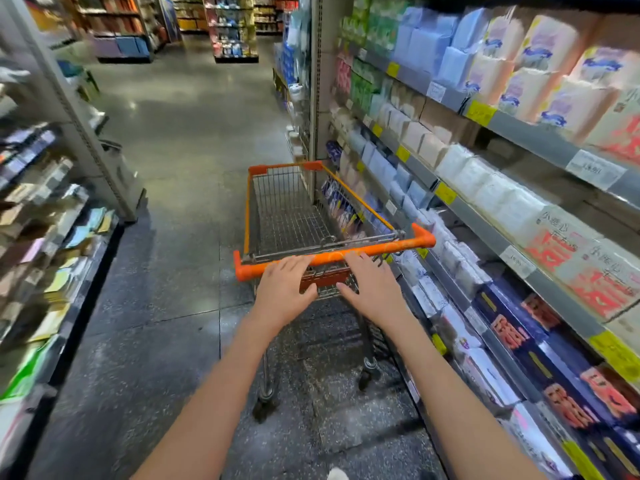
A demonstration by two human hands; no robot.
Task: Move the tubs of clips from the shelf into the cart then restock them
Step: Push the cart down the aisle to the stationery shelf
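A wire shopping cart (287, 216) with orange trim stands in the aisle in front of me, its basket holding nothing. Its orange handle bar (398, 245) runs across the near end. My left hand (282, 289) lies on the handle with fingers spread flat over it. My right hand (372, 289) lies beside it, fingers extended over the bar. Neither hand is wrapped around the bar. No tubs of clips can be made out in this view.
Shelves (519, 143) of tissue and paper packs run close along the cart's right side. A blurred shelf (52, 254) of stationery lines the left. The grey floor (187, 133) of the aisle stretches ahead to further shelving.
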